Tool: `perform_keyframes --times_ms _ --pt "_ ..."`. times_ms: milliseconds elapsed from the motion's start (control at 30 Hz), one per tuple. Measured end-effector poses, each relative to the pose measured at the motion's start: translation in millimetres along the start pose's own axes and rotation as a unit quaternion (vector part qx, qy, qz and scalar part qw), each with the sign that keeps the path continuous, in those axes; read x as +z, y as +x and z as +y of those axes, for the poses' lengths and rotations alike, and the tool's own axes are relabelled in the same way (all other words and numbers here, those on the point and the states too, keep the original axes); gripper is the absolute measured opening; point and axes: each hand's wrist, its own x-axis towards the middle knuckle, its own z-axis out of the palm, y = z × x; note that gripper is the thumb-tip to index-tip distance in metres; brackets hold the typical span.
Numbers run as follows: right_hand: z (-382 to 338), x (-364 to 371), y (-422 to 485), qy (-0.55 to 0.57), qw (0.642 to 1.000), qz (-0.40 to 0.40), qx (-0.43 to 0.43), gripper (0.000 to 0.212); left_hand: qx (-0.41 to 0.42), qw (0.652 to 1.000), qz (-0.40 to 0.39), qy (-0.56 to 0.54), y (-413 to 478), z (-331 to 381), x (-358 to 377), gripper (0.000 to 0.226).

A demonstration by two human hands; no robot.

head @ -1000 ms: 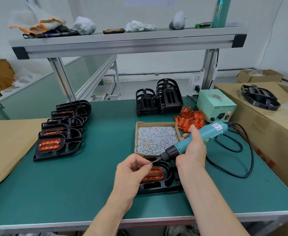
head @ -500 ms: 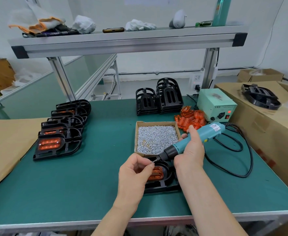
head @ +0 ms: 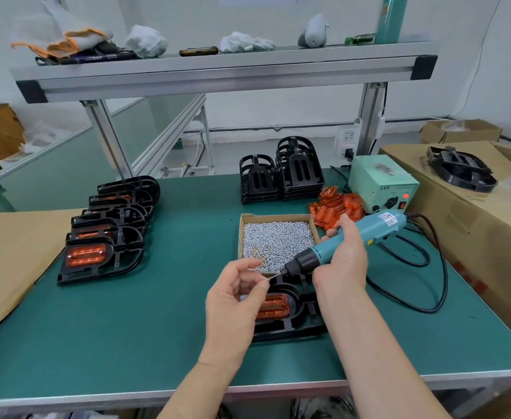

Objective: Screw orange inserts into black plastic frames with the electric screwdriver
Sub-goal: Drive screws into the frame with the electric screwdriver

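Far left of the screw box (head: 241, 237), beyond the edge of the green mat (head: 157, 322): a flat sheet of brown cardboard (head: 6, 261). Closer to the box but well apart from it, on the mat: a row of finished frames (head: 112, 225), overlapping one another, with an orange piece plainly showing in the nearest.

Just in front of the box's near left corner: left hand (head: 233, 303), held above the mat with fingers curled. Thumb and forefinger pinched together on what looks like a small silver screw (head: 268, 279), right at the tip of the driver bit.

Below and beside that hand, flat on the mat just in front of the box: the black frame (head: 299, 322), with an orange insert (head: 273, 308) seated in its rounded opening. Left part hidden by the hand.

Inside the box: a heap of silver screws (head: 278, 240). Behind the box: two stacks of empty frames (head: 281, 182). Behind its right corner: loose inserts (head: 335, 207) in a pile.

Over the box's near right corner: right hand (head: 343, 267), clamped round the teal electric screwdriver (head: 381, 226). Tool tilted, bit pointing down and left, cord end up and right.

Right of the box and farther back: a pale green power unit (head: 381, 182) with a red lamp lit, and a black cable (head: 435, 291) looping over the mat. Farther right again: cardboard cartons (head: 475, 225) with a black part (head: 460, 167) on top.
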Motion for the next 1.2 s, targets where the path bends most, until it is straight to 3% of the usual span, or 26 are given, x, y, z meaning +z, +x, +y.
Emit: perform_keyframes --times_ms 733,900,1067,1200 --pt "0.3 -1.4 -4.4 -0.010 0.999 -0.022 -0.048 0.015 -0.029 0.999 -0.027 -0.022 1.8 -6.0 0.9 0.044" --pt "2.1 0.3 -4.7 -0.006 0.997 -0.030 -0.073 0.016 0.040 0.994 -0.058 0.081 0.2 -3.2 -2.9 0.054" --pt "3.8 1.6 -2.4 -0.019 0.995 -0.029 -0.095 0.014 0.165 0.957 -0.075 0.228 3.0 -2.7 -5.5 0.060" --pt "3.4 -0.2 -1.5 -0.036 0.993 -0.040 -0.109 0.016 0.168 0.947 -0.082 0.262 2.7 -6.4 -7.5 0.069"
